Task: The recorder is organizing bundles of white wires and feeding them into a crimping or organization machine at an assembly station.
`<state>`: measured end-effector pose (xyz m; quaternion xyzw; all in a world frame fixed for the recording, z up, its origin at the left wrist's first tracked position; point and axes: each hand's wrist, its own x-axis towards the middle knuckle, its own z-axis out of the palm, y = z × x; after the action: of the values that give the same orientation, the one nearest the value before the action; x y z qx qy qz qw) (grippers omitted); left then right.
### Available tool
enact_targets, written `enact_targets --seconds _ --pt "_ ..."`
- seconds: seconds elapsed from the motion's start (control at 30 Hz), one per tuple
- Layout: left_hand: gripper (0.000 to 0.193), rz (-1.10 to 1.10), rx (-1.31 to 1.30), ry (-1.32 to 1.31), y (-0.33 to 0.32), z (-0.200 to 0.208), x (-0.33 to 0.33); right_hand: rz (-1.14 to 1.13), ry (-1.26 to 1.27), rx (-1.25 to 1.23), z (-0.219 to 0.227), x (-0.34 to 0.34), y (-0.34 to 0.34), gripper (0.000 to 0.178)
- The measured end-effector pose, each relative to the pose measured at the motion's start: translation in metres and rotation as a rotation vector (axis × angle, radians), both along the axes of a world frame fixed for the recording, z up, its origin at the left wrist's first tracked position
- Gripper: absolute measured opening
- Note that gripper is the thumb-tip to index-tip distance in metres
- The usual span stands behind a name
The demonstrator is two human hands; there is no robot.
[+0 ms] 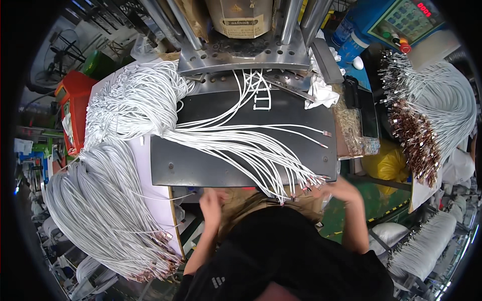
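Note:
My right hand (pixel 341 191) is at the front edge of a dark metal work plate (pixel 201 165), fingers touching the metal-tipped ends of a fan of white cables (pixel 261 150). My left hand (pixel 211 203) is below the plate's front edge, fingers curled; what it holds is hidden. Several cables run back across the plate to a white plastic frame (pixel 262 98) under a press machine (pixel 241 45).
A large bundle of white cables (pixel 130 100) drapes off the left side, and another bundle (pixel 95 210) hangs lower left. More cable bundles with metal ends (pixel 416 130) hang at the right. A control panel (pixel 406 20) sits at the top right, a red box (pixel 75 105) at the left.

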<state>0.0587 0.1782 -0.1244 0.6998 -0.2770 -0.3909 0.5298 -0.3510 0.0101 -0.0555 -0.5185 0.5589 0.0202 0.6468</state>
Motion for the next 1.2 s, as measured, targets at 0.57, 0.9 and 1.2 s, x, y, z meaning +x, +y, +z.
enact_targets --seconds 0.57,0.9,1.2 --pt "0.076 -0.887 -0.453 -1.23 -0.219 0.128 -0.046 -0.127 -0.162 -1.146 0.077 0.117 -0.113 0.024" --pt "0.045 -1.12 -0.385 -1.11 -0.235 0.136 -0.106 -0.571 0.208 -0.8 -0.147 -0.11 0.078 0.031" --pt "0.034 -0.945 -0.421 -1.132 -0.224 0.146 -0.058 -0.285 0.069 -1.465 0.061 0.049 -0.006 0.025"
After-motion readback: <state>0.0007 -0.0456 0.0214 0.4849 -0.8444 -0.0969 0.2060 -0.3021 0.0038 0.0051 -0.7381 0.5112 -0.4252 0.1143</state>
